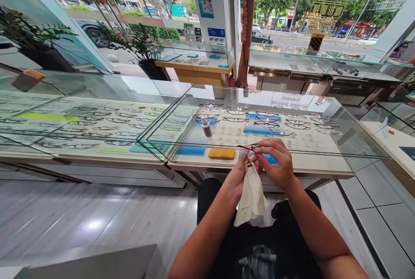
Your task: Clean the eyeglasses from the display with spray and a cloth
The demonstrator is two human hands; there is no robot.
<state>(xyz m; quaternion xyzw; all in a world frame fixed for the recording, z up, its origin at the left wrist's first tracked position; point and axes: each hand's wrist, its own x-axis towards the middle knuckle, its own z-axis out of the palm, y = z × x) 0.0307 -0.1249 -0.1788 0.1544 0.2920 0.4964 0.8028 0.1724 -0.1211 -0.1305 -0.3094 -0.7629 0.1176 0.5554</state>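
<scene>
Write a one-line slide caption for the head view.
Both hands, left hand and right hand, hold thin dark-framed glasses with a cream cloth before a glass display counter.

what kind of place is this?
Most likely an optician's shop. Glass display counters hold rows of spectacle frames, and both hands, left hand and right hand, hold a pair of glasses with a cleaning cloth. A street shows through the windows.

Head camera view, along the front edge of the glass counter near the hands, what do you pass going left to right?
Green strip → blue pad → orange block → left hand with the cloth → right hand holding the glasses.
</scene>
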